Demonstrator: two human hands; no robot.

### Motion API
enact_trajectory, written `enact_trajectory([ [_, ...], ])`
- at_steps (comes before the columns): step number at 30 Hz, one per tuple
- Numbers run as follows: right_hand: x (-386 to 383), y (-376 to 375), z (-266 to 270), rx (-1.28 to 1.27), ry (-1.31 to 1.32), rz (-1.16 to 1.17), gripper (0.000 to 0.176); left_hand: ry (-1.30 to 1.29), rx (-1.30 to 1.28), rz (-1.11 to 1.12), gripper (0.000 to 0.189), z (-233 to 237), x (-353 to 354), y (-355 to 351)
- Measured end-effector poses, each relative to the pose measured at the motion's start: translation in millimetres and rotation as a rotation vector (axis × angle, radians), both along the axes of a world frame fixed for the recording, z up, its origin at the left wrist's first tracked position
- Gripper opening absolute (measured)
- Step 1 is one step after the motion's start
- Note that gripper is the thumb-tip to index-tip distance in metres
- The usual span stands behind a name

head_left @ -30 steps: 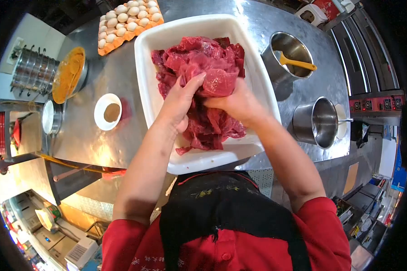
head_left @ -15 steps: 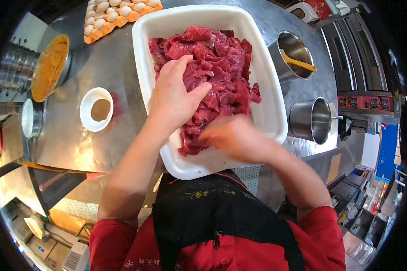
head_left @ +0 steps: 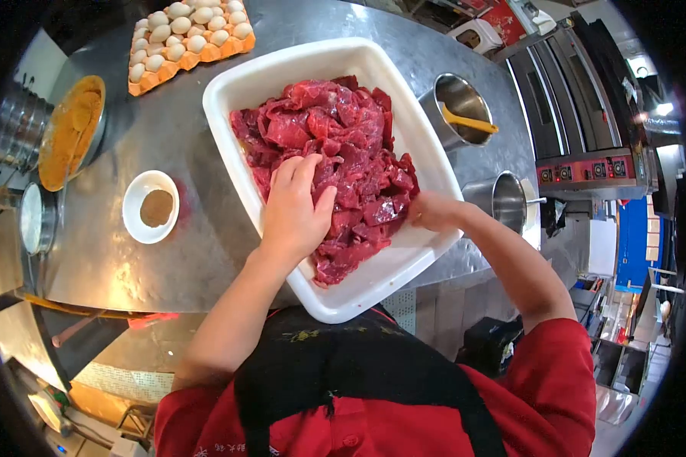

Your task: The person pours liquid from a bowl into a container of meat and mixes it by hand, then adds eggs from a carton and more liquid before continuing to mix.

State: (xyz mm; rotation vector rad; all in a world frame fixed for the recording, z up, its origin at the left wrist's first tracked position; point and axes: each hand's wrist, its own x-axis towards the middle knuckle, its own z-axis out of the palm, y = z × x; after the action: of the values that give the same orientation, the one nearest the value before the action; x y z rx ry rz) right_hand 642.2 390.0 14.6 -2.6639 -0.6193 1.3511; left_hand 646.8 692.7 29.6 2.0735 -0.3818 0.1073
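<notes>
A heap of raw red meat slices [head_left: 335,137] fills much of a white rectangular plastic tub [head_left: 373,61] at the table's front edge. My left hand [head_left: 296,209] lies on the near left side of the meat, its fingers and thumb apart. At the heap's right edge, my right hand [head_left: 436,212] has curled fingers against the meat, by the tub's right wall. Its fingertips are partly hidden.
A white bowl of brown powder [head_left: 157,208] and a large bowl of orange powder [head_left: 61,152] stand left. A tray of eggs [head_left: 190,34] is at the back. Two metal pots [head_left: 453,110], one holding a yellow-handled utensil [head_left: 471,123], stand right of the tub.
My right hand has moved from the near part of the heap to its right edge. My left hand stays on the meat. The whole view has shifted somewhat.
</notes>
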Motion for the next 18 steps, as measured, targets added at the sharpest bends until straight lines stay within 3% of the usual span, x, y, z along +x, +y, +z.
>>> enact_trajectory([
  [3, 32, 24, 17, -0.038, -0.261, -0.092, 0.015, -0.011, 0.014, 0.048, 0.044, -3, 0, -1],
  [5, 64, 34, 29, 0.231, -0.469, -0.295, 0.02, 0.052, 0.052, 0.102, 0.05, 3, 1, -2],
  [7, 83, 42, 39, 0.418, -0.662, -0.334, 0.045, -0.009, 0.121, 0.16, 0.058, -7, 5, -5],
  [8, 87, 41, 28, 0.441, -0.676, -0.337, 0.045, -0.063, 0.171, 0.216, 0.065, -15, 9, -7],
  [9, 91, 38, 7, 0.441, -0.766, -0.319, 0.059, 0.028, 0.211, 0.264, 0.078, -24, 12, -10],
  [10, 97, 38, -3, 0.439, -0.859, -0.3, 0.074, 0.006, 0.228, 0.266, 0.078, -37, 19, -12],
  [11, 90, 45, 4, 0.367, -0.662, -0.419, 0.093, 0.239, 0.061, 0.344, 0.08, -51, 28, -13],
  [13, 67, 52, -1, 0.416, -0.485, -0.552, 0.107, 0.739, -0.264, 0.442, 0.083, -41, 36, -15],
  [14, 54, 54, -4, 0.39, -0.403, -0.612, 0.112, 0.72, -0.254, 0.447, 0.083, -34, 36, -20],
  [16, 26, 52, -14, 0.386, -0.268, -0.658, 0.124, 1.11, -0.691, 0.358, 0.081, -23, 23, -35],
  [18, 8, 58, -20, 0.546, -0.156, -0.739, 0.128, 1.151, -0.55, 0.528, 0.073, -1, 2, -63],
])
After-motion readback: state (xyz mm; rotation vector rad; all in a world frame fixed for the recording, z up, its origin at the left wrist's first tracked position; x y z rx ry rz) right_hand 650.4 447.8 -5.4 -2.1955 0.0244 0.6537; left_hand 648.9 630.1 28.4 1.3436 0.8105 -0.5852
